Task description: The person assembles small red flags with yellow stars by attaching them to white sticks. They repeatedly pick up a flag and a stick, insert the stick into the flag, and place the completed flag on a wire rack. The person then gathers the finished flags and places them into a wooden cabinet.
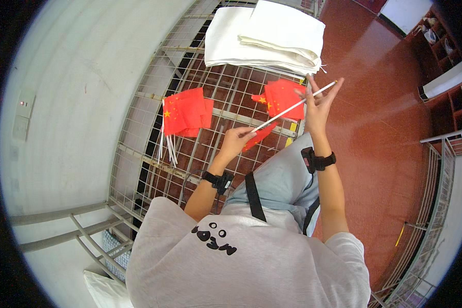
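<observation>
My left hand [238, 140] pinches the near end of a white stick [282, 114], where a small red flag [260, 137] hangs beside the fingers. The stick slants up to the right, its tip close to the fingers of my right hand [318, 105]. That hand has its fingers stretched apart, with the stick passing across it; it does not appear closed on it. Just left of my right hand lie several red cloth flags [283, 100] with yellow stars. Farther left, a stack of red flags [186, 113] on white sticks rests on the wire grid [149, 141].
Folded white cloth [272, 38] lies at the far end of the grid. A pale wall [82, 102] runs along the left. To the right are a red-brown floor [380, 154], wooden shelves [449, 49] and a metal rail frame [436, 205].
</observation>
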{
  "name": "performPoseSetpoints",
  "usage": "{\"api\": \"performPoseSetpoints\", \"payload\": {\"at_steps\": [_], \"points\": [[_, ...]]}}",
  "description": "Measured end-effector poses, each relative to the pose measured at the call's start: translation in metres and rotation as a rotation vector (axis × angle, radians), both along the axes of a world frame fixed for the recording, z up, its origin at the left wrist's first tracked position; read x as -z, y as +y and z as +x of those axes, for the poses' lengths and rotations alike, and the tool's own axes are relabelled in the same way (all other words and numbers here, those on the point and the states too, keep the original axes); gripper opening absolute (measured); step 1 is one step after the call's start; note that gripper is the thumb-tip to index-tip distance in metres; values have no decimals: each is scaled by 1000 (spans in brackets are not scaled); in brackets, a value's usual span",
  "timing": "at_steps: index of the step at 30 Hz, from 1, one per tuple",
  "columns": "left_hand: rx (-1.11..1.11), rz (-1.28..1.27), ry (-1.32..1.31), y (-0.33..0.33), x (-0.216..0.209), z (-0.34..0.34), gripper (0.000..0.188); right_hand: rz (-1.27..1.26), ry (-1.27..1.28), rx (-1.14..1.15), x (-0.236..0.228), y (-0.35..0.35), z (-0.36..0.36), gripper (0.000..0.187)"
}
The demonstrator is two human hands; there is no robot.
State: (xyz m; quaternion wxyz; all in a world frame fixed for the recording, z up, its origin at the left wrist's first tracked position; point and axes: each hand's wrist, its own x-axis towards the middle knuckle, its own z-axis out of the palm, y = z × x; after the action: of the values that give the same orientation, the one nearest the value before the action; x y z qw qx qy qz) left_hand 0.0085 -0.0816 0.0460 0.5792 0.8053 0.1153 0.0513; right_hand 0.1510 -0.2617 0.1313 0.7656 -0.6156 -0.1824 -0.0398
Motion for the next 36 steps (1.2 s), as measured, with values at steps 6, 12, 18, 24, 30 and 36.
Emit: {"api": "performPoseSetpoints", "payload": {"at_steps": [6, 12, 18, 24, 30, 36], "points": [[-9, 17, -13, -3, -3, 5, 23, -72, 1, -231, 26, 8, -14, 63], [-88, -162, -63, -9, -7, 11, 21, -272, -93, -388, 47, 23, -45, 34], [-123, -201, -113, -7, -12, 13, 21, -474, -184, -440, 52, 27, -53, 32], [-155, -196, -115, -9, -7, 14, 23, -540, -176, -425, 39, 29, -51, 35], [-9, -185, -43, -5, -13, 13, 33, -606, 3, -318, 41, 27, -36, 32], [-22, -228, 81, 23, 33, -17, 23, -531, -23, -284, 45, 26, -13, 25]]}}
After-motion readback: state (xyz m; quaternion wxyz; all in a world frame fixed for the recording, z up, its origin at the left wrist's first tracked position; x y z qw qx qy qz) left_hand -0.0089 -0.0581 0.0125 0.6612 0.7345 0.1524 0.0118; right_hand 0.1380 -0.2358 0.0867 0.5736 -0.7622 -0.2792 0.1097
